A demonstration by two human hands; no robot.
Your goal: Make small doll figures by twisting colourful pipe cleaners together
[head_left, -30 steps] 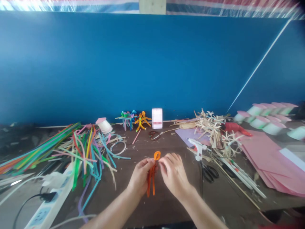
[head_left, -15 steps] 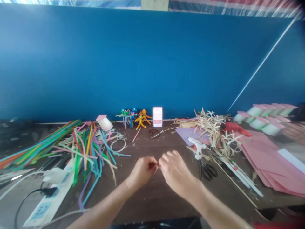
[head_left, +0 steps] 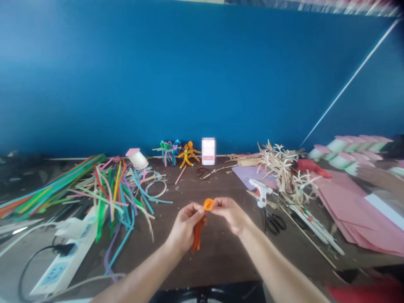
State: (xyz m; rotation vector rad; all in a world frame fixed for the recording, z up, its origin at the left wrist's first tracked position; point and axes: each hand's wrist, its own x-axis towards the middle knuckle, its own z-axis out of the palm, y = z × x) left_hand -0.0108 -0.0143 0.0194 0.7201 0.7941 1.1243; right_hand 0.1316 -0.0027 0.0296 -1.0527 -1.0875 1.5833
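Between my hands, above the middle of the dark table, is an orange pipe cleaner [head_left: 208, 204] with a small coiled loop at its top. My left hand [head_left: 187, 225] pinches it just below the loop, thumb on top, and its orange ends hang down under my fingers. From the other side, my right hand [head_left: 232, 213] grips the loop's right edge between thumb and fingertips. Beyond my hands, small pipe cleaner figures stand by the wall: an orange and yellow one [head_left: 188, 155] and several green, blue and purple ones [head_left: 168, 151].
Left lie many coloured pipe cleaners [head_left: 116, 189] and a power strip [head_left: 66, 256] with plugs. Right are a white glue gun [head_left: 261, 191], black scissors [head_left: 275, 223], straw-like flowers [head_left: 277, 164] and pink sheets [head_left: 347, 206]. Another person's hand [head_left: 372, 173] reaches toward white-and-pink cups [head_left: 344, 160].
My hands have turned and drawn slightly apart, so the orange loop and hanging ends now show. At the right, the other person's hand has moved left toward the cups.
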